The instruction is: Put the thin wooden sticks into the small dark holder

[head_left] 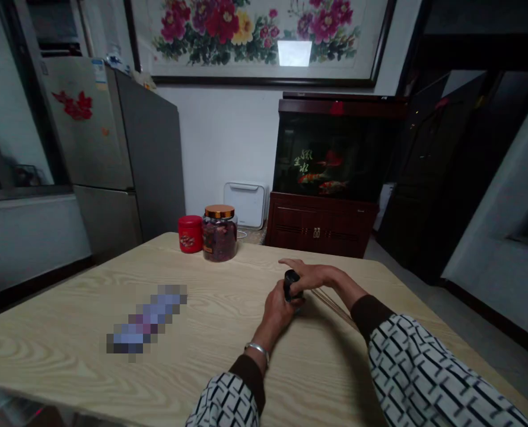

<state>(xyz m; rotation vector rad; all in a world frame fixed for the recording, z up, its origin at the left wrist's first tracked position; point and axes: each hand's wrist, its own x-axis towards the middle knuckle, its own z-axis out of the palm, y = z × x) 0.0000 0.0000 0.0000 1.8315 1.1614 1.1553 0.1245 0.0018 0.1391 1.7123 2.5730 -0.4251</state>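
Observation:
Both my hands meet over the middle of the pale wooden table (90,308). My left hand (278,308) is closed round the lower part of a small black cylindrical object (290,284). My right hand (312,276) curls over the same black object from the far side, index finger stretched out to the left. Several thin wooden sticks (333,305) lie on the table under my right wrist, running toward the right. A silver bangle sits on my left wrist.
A red tin (190,233) and a glass jar with a copper lid (219,232) stand at the table's far edge. A blurred oblong item (147,320) lies left of my hands. Behind are a fridge (113,148), a white appliance and a fish tank (330,154) on a cabinet.

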